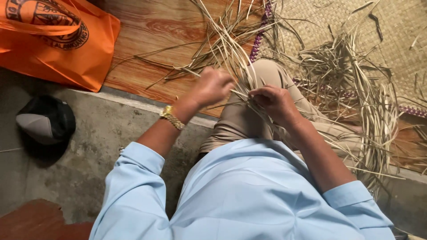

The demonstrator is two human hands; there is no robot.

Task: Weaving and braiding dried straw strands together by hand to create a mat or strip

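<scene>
- the left hand is curled, its fingers pinching a few dried straw strips just above the knee.
- the right hand sits just beside it, fingers pressed together on the same strips where they cross; the two hands are close but not touching.
- the strips fan up and away from the hands over the wooden floor and onto a woven mat with a purple edge.
- a larger loose pile of strips lies to the right of the leg, partly on the mat.
- a gold wristwatch is on the left wrist; both arms wear light blue sleeves.
- an orange bag lies at the far left on the floor, well apart from the hands.
- a dark cap rests on the concrete step below the bag.
</scene>
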